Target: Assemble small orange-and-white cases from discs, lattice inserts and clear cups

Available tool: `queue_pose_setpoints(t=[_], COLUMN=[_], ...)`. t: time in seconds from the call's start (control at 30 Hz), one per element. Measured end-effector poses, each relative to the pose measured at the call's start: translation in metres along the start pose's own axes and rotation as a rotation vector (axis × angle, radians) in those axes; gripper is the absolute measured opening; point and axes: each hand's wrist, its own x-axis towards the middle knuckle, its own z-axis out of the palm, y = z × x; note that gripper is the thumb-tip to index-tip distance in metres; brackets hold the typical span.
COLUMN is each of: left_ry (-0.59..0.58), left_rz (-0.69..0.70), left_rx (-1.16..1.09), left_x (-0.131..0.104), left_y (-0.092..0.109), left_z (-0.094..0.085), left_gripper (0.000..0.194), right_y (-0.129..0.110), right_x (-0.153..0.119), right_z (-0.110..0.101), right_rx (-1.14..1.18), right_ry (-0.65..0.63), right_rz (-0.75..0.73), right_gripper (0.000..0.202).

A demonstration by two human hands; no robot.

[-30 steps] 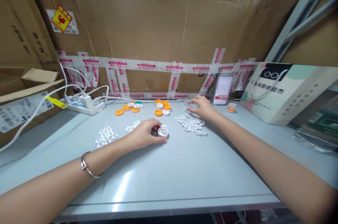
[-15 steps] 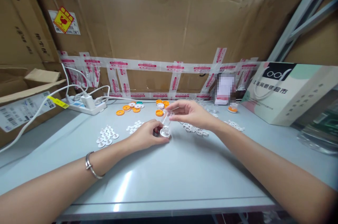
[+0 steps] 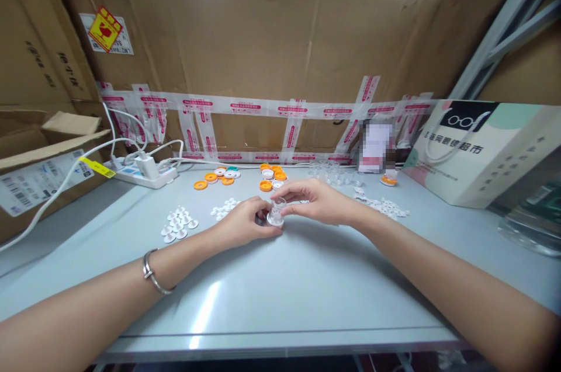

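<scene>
My left hand (image 3: 249,221) rests on the table, thumb and fingers closed round a small white plastic base (image 3: 275,222). Over that base sits a clear plastic cup (image 3: 277,207), upright, pinched at its right side by my right hand (image 3: 311,200). The cup seems to touch the base; what lies inside is too small to make out. Left of my left hand stand several white stemmed discs (image 3: 177,223), and small white parts (image 3: 223,208) lie just behind it. More white pieces (image 3: 383,207) are right of my right hand, partly hidden by it.
Orange and white rings (image 3: 228,176) lie at the back, with several clear cups (image 3: 335,173) to their right. An orange-based piece (image 3: 388,179) stands near a paper bag (image 3: 477,150). A power strip (image 3: 149,176) with white cables is back left. Cardboard (image 3: 263,39) walls the rear.
My right hand has moved down and brought the clear cup onto the white base. My left hand has kept its hold on the base. The view has shifted slightly.
</scene>
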Motion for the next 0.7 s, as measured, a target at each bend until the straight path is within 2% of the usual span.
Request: queue_pose_setpoints(t=[0.17, 0.7], left_ry=[-0.010, -0.024], left_rz=[0.002, -0.006], left_rx=[0.014, 0.011], left_x=[0.001, 0.003], left_y=[-0.001, -0.001], left_z=[0.001, 0.001], left_gripper=[0.030, 0.030], right_y=[0.002, 0.011], right_x=[0.001, 0.003], right_z=[0.002, 0.005], right_rx=[-0.036, -0.152], right_ry=[-0.060, -0.050], right_rz=[-0.034, -0.123], right_gripper=[0.025, 0.030])
